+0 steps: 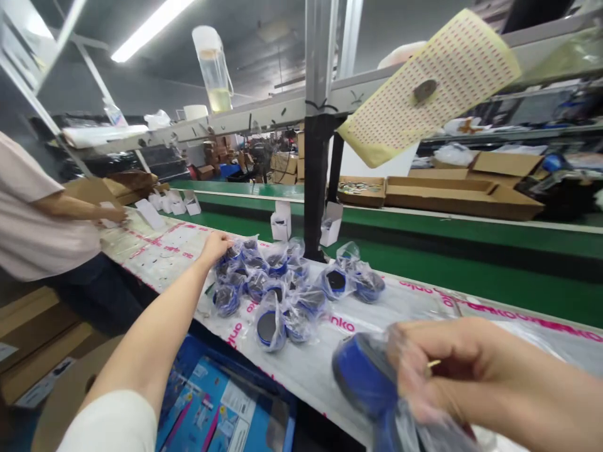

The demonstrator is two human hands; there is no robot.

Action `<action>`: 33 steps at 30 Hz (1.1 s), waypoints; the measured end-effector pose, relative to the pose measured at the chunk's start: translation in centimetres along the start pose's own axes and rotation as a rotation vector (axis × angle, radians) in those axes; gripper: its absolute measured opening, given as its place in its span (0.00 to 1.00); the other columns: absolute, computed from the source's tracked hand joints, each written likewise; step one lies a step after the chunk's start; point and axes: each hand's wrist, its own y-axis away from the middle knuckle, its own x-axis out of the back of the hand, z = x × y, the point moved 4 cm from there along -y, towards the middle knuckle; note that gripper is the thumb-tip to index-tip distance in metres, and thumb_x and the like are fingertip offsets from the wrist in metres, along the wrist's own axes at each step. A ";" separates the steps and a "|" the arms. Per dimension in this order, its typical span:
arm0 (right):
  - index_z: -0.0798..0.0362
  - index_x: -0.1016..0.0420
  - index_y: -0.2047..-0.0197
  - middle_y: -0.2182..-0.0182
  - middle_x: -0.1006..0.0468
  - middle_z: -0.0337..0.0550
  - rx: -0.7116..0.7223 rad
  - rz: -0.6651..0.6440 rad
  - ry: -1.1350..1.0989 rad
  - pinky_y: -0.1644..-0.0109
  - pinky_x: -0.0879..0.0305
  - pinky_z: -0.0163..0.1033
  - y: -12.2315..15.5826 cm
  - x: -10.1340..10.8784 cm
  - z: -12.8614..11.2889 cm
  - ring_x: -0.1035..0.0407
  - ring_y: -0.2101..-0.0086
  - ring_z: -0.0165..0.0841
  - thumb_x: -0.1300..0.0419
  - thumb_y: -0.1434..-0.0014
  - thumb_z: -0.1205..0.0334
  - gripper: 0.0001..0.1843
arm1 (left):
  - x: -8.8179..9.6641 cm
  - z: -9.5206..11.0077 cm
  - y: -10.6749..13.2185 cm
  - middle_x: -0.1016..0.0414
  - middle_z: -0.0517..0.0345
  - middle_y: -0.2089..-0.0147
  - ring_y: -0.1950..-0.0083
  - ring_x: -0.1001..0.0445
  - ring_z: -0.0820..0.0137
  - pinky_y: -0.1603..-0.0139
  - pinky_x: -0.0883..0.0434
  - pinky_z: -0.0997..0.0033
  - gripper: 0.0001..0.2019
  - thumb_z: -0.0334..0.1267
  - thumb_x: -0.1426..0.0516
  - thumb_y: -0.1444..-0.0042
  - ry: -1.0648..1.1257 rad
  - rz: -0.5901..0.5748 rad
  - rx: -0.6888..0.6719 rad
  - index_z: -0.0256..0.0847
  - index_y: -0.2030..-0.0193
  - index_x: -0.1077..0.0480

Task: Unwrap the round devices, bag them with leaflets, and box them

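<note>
My left hand reaches out over the white bench and rests on the far-left side of a pile of several blue round items in clear plastic bags; its fingers curl onto one bag. My right hand is close to the camera at the lower right, fingers closed on a blue round item wrapped in a clear bag. Two more bagged items lie to the right of the pile.
A co-worker in a pale shirt stands at the left with a hand on the bench. Small white boxes stand by a black post. A green conveyor runs behind. Blue printed packaging lies below the bench. A yellow sticker sheet hangs above.
</note>
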 end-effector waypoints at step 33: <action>0.46 0.37 0.34 0.41 0.31 0.53 0.223 0.161 0.405 0.40 0.33 0.55 -3.7 -3.2 12.3 0.31 0.44 0.47 0.46 0.36 0.61 0.26 | -7.5 3.2 27.5 0.58 0.43 0.22 0.21 0.54 0.50 0.24 0.48 0.43 0.35 0.36 0.42 0.36 0.189 0.203 -0.260 0.48 0.25 0.51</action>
